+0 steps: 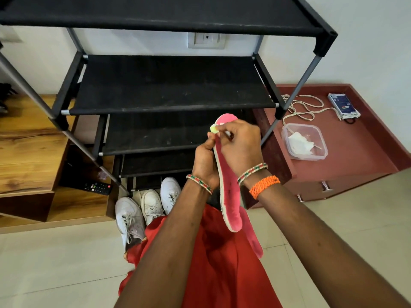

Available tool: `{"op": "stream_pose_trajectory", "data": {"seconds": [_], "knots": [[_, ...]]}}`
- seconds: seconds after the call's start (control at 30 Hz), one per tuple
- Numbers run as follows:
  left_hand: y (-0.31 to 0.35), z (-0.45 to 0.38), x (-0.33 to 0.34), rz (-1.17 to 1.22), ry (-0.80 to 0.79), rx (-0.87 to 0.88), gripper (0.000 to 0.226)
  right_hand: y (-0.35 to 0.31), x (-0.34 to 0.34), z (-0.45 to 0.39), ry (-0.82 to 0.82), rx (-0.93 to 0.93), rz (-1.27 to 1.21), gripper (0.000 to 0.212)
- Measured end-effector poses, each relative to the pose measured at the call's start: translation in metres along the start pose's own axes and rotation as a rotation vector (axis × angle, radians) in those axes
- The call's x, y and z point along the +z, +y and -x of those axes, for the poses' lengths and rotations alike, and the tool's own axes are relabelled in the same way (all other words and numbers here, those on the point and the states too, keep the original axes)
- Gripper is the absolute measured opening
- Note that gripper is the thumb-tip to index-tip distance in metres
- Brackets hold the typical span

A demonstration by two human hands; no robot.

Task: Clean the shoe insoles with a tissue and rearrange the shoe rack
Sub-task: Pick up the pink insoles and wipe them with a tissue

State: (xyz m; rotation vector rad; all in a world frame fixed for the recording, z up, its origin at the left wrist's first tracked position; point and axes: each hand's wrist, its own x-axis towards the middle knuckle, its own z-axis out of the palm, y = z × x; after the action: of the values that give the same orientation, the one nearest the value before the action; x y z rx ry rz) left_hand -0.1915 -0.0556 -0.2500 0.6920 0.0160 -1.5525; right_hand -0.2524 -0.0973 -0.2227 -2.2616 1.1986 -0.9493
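Note:
A pink shoe insole (230, 196) with a white edge stands on end in front of me, toe up. My left hand (204, 161) grips its left edge near the middle. My right hand (240, 143) presses a small wad of tissue (214, 128) against the toe end. A second pink insole (253, 236) shows just behind and below the first; what holds it is hidden. The black shoe rack (171, 105) stands before me with bare fabric shelves. Three white sneakers (151, 205) sit on the floor at its foot.
A wooden cabinet (29, 152) with a remote control (99, 187) stands to the left. On the red cabinet (355, 156) to the right lie a clear plastic box (304, 141) holding tissues, a cord and a blue packet (343, 105). The floor is pale tile.

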Motion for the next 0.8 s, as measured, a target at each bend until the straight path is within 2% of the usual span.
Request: {"op": "stream_pose_trajectory", "data": {"seconds": [0.1, 0.2, 0.4, 0.6, 0.7, 0.8], "knots": [[-0.003, 0.0, 0.0, -0.033, -0.006, -0.011, 0.046, 0.002, -0.002, -0.022, 0.05, 0.045, 0.128, 0.013], [-0.005, 0.002, -0.002, -0.034, 0.012, 0.001, 0.045, -0.001, -0.002, -0.034, 0.022, 0.105, 0.131, 0.017], [0.0, 0.003, -0.004, 0.006, 0.02, 0.017, 0.047, -0.012, 0.001, 0.001, -0.074, 0.024, 0.03, 0.016], [0.0, 0.005, -0.004, -0.064, -0.001, 0.032, 0.044, 0.0, -0.007, -0.03, 0.033, 0.097, 0.08, 0.016], [0.006, 0.006, -0.011, -0.066, -0.002, 0.044, 0.045, -0.003, 0.0, -0.02, -0.02, 0.025, 0.103, 0.013], [0.013, 0.005, -0.016, -0.113, 0.013, 0.059, 0.048, -0.007, 0.005, -0.001, -0.083, -0.014, -0.03, 0.006]]}}
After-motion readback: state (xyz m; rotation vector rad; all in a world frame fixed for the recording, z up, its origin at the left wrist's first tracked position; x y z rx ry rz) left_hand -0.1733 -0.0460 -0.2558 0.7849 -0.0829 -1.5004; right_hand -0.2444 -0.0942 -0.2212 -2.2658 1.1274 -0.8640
